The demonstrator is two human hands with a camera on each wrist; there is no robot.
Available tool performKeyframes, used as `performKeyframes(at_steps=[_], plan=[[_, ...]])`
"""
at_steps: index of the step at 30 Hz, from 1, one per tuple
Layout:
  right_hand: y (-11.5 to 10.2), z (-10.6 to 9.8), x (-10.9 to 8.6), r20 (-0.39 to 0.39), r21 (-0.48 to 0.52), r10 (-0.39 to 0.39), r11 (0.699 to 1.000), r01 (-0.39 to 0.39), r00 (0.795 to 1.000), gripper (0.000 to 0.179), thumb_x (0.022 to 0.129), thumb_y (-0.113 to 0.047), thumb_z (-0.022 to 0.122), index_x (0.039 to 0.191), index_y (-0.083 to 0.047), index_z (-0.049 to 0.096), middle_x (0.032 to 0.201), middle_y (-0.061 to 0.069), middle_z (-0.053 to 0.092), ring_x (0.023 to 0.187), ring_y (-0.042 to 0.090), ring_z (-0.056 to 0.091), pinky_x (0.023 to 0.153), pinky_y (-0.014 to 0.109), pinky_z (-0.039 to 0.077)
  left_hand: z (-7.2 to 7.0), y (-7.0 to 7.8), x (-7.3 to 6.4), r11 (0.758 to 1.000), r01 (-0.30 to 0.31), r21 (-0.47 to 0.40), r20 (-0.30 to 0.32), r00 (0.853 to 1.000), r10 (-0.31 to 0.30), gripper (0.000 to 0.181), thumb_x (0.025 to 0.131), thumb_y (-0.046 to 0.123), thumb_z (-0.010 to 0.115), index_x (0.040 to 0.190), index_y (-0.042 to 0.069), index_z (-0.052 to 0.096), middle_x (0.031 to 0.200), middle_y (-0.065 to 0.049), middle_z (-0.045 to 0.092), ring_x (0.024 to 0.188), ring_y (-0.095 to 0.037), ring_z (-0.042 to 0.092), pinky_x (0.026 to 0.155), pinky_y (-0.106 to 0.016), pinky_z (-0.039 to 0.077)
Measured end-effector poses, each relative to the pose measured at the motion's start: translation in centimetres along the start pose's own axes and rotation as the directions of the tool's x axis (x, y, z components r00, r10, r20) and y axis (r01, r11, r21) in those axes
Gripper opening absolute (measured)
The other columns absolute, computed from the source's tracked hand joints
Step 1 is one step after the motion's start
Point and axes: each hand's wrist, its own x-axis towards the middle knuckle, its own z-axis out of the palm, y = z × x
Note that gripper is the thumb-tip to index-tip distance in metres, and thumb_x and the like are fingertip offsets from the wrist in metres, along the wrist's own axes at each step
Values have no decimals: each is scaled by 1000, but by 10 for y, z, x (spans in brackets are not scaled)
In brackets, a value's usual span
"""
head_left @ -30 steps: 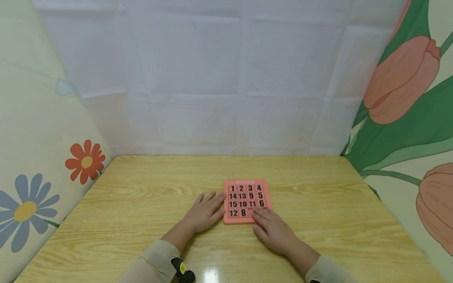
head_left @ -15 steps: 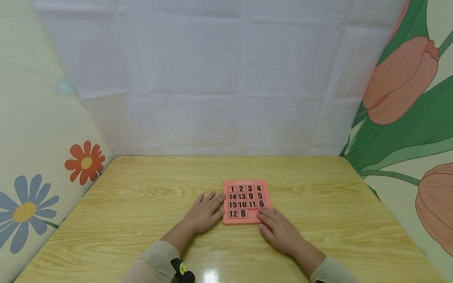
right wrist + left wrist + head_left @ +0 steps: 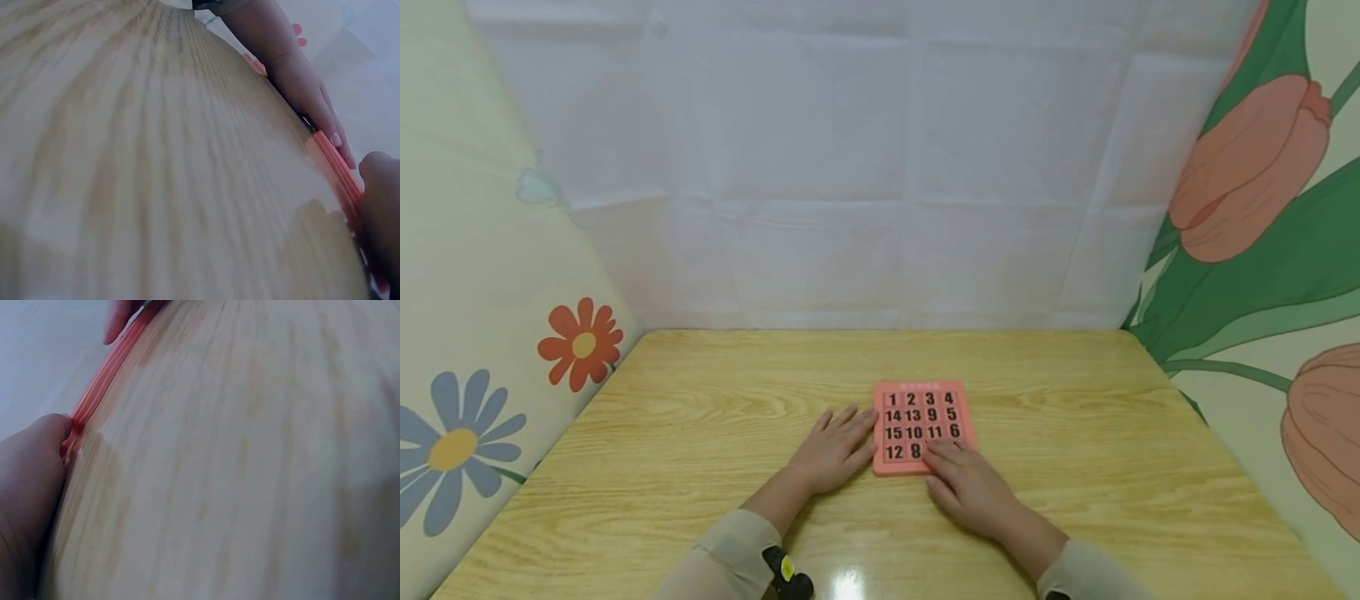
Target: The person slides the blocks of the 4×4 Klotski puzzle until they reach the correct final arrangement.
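Observation:
A pink sliding number puzzle (image 3: pixel 922 423) lies flat on the table, its black-numbered tiles facing up. The top row reads 1, 2, 3, 4; 12 and 8 show at the left of the bottom row. My left hand (image 3: pixel 832 454) rests flat at the puzzle's left edge, fingertips against the frame. Straight fingers of my right hand (image 3: pixel 976 490) lie on the bottom row right of the 8 and hide that corner. In the left wrist view the puzzle's side (image 3: pixel 103 384) runs past my left thumb (image 3: pixel 53 428). The right wrist view shows my left hand (image 3: pixel 306 90) across the puzzle's edge (image 3: pixel 337 164).
The wood-grain table (image 3: pixel 737 375) extends around the puzzle on all sides. Behind it hangs a creased white cloth (image 3: pixel 820 167). Flower-printed panels stand at the left (image 3: pixel 475 250) and right (image 3: pixel 1262 333). A black device (image 3: pixel 790 577) is strapped at my left wrist.
My right hand shifts right, baring a gap right of the 8, then slides back left until its fingertips come beside the 8. My left hand and the puzzle's visible tiles stay put.

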Motion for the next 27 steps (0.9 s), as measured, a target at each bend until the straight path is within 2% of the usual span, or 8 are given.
performKeyframes(at_steps=[7,13,27], plan=[[-17,7,12,25,-23,-41,999,42,999,48,103,-35,45,142,-10,52,150,6,49,141,23,44,120,47,28,7,-5,1,999,-25,-25,-54,998,24,61,104,47,37,153,12,35,157,-7,38,148,-35,27,122,-58,11],[-21,10,15,49,-49,-31,998,33,998,48,103,-36,44,144,-12,51,152,2,46,142,21,42,122,46,25,7,-5,2,1000,-2,-6,-19,1000,2,59,104,46,37,155,16,31,160,-2,33,151,-30,22,124,-54,8],[-8,6,7,10,-36,-30,999,30,1000,45,101,-33,49,140,-10,55,148,6,51,139,24,46,120,47,28,1,-1,2,1000,13,22,11,1000,-13,59,105,44,36,155,14,31,160,-3,33,151,-31,22,124,-55,10]])
